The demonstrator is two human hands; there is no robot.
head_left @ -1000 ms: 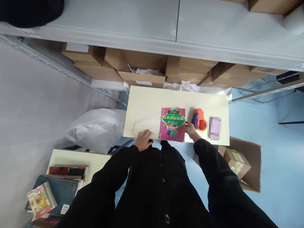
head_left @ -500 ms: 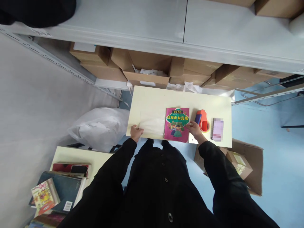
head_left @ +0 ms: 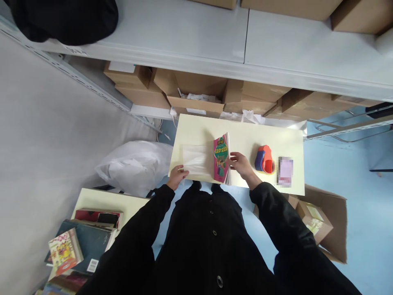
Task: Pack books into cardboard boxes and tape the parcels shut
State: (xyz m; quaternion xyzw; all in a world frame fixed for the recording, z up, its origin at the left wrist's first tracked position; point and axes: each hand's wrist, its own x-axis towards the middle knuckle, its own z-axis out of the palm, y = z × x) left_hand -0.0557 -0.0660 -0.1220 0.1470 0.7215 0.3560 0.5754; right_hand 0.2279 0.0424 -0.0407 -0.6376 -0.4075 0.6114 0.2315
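Holding the pink book tilted on the pale surface, with its right edge raised and its left edge down, right beside the bare part of the white sheet. Gripping that raised edge in the right hand, with fingers bent and nearly closed on it. Touching the sheet's near left corner with the left hand, with fingers slightly parted; cannot tell for certain about a pinch there. Can see the sheet spread mostly flat to the book's left, but cannot tell how far under the book to trace it. Looking like an early stage, judging by the loose lie of both: can see book and sheet brought together, but no fold over the cover and no tape on either. Also in view, beyond the right hand: the red and blue tape dispenser, untouched, and near it a pixelated purple item.
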